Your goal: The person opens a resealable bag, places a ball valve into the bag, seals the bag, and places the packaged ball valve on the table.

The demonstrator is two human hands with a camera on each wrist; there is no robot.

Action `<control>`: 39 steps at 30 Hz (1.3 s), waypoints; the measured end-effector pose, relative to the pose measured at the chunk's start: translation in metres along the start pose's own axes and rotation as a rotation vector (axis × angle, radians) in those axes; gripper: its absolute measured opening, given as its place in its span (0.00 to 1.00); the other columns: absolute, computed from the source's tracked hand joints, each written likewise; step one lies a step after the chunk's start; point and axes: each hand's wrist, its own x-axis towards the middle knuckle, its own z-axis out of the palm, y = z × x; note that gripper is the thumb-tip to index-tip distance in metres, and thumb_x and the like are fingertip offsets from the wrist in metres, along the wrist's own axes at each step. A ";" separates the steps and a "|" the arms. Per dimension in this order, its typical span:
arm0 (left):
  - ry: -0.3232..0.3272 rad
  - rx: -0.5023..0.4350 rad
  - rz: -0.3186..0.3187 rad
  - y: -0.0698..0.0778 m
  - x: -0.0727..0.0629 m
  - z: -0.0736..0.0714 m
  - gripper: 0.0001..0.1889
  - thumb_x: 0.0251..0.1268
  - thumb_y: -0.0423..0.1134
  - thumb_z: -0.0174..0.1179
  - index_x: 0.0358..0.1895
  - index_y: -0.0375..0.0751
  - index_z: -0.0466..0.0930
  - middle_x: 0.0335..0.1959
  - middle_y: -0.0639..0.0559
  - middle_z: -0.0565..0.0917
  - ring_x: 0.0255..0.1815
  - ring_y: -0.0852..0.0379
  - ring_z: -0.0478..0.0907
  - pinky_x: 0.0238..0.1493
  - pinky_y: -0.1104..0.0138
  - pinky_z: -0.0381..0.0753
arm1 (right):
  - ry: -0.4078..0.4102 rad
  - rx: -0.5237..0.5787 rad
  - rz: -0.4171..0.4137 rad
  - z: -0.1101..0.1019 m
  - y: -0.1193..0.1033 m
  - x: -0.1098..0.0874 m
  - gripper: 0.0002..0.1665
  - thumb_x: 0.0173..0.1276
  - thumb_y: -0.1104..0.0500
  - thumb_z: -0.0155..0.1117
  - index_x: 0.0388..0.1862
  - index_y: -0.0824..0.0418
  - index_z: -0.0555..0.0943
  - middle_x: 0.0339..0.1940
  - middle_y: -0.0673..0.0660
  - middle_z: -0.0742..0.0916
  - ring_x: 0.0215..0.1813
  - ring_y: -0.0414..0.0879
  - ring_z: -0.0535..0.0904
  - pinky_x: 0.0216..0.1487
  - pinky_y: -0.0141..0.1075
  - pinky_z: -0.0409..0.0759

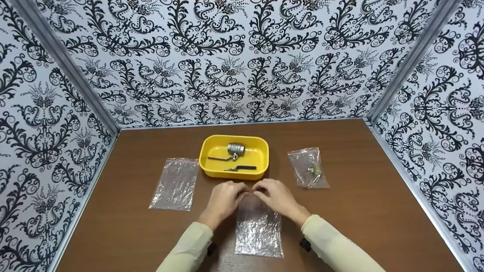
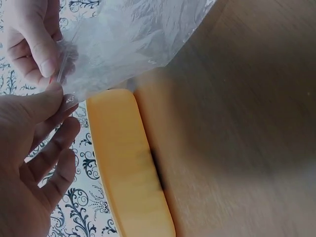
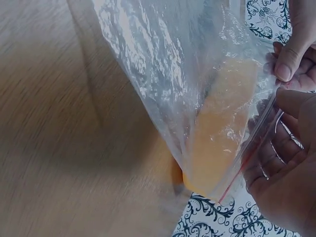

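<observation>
A clear zip-lock bag (image 1: 259,234) hangs from both hands, its zip edge with a red line on top, in front of the yellow tray (image 1: 234,175). My left hand (image 1: 224,200) pinches that edge between thumb and forefinger; in the left wrist view its other fingers are spread loosely. Close beside it, my right hand (image 1: 278,198) pinches the same edge, and in the right wrist view its fingers (image 3: 281,148) lie behind the plastic. Inside the tray are a metal ball valve (image 1: 236,149) with a lever and a separate dark-handled lever (image 1: 245,167).
To the left of the tray lies another flat clear bag (image 1: 174,185). A zip bag (image 1: 308,170) holding a small greenish-yellow metal part lies to the right. Patterned wall panels (image 1: 234,75) enclose the brown table (image 1: 124,211) at the back and sides.
</observation>
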 end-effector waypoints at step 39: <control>-0.026 -0.313 -0.247 0.017 0.012 -0.001 0.03 0.62 0.37 0.65 0.38 0.47 0.84 0.33 0.55 0.88 0.31 0.60 0.83 0.35 0.69 0.81 | -0.101 0.267 0.074 -0.006 -0.005 0.006 0.08 0.67 0.63 0.63 0.43 0.61 0.86 0.40 0.55 0.90 0.42 0.46 0.86 0.49 0.44 0.83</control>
